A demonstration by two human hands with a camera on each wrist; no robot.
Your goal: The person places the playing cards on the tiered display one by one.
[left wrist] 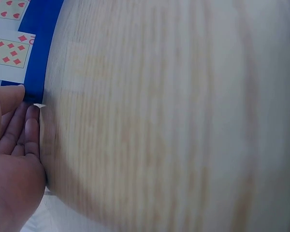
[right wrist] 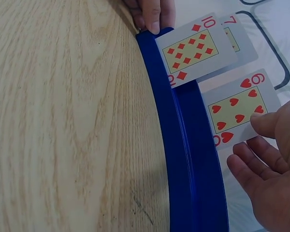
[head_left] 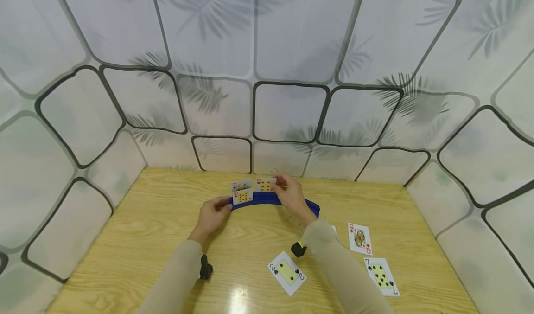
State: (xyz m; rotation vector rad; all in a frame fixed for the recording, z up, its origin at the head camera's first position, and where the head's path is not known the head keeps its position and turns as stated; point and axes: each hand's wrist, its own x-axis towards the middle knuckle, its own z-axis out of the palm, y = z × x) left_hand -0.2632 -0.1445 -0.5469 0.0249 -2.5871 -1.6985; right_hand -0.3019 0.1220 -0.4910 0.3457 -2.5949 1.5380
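Observation:
A curved blue card holder lies on the table near the back wall. My left hand grips its left end, thumb on top, as the left wrist view also shows. In the holder's front row stands the ten of diamonds. A red seven stands behind it, partly covered. Between thumb and fingers, my right hand pinches the six of hearts by its right side. That card's lower edge is right at the holder's back row, to the right of the other two cards.
Loose cards lie face up on the wooden table: a black two in front, a red queen and a black seven at the right. Another card's corner shows beside my right sleeve. A patterned wall stands behind.

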